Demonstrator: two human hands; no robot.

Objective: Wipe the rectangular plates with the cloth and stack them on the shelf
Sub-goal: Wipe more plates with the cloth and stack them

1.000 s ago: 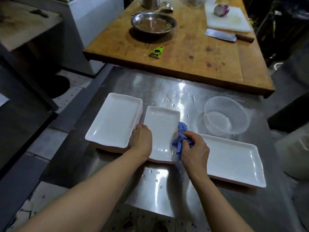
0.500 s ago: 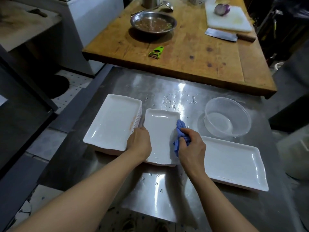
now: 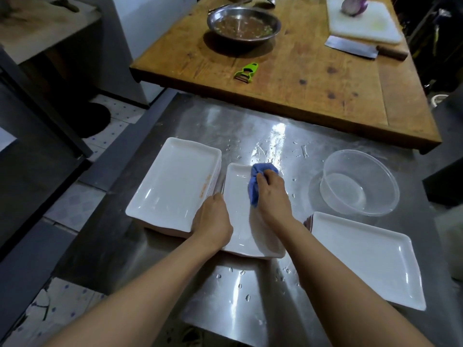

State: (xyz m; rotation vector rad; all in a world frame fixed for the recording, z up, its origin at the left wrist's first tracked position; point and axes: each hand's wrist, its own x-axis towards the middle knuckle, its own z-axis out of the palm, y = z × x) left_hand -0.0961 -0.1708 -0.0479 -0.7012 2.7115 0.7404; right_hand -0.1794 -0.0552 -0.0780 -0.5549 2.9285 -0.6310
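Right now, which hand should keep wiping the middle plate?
The right hand: it already grips the blue cloth on the middle plate. The left hand holds that plate's near-left edge, probably steadying it.

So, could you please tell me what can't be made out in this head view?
- Left hand: fingertips hidden behind its own back, so the grip on the middle plate is unclear.
- Left stack: plate count too fine to tell.
- Shelf: out of frame.
- Metal bowl contents: blurred.

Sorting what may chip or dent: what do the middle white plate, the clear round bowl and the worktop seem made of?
Middle white rectangular plate: glossy, probably glazed ceramic or melamine; it shows highlights.
Clear round bowl: see-through with a thin rim, probably plastic.
Grey worktop: mirror-like glare, likely stainless steel.
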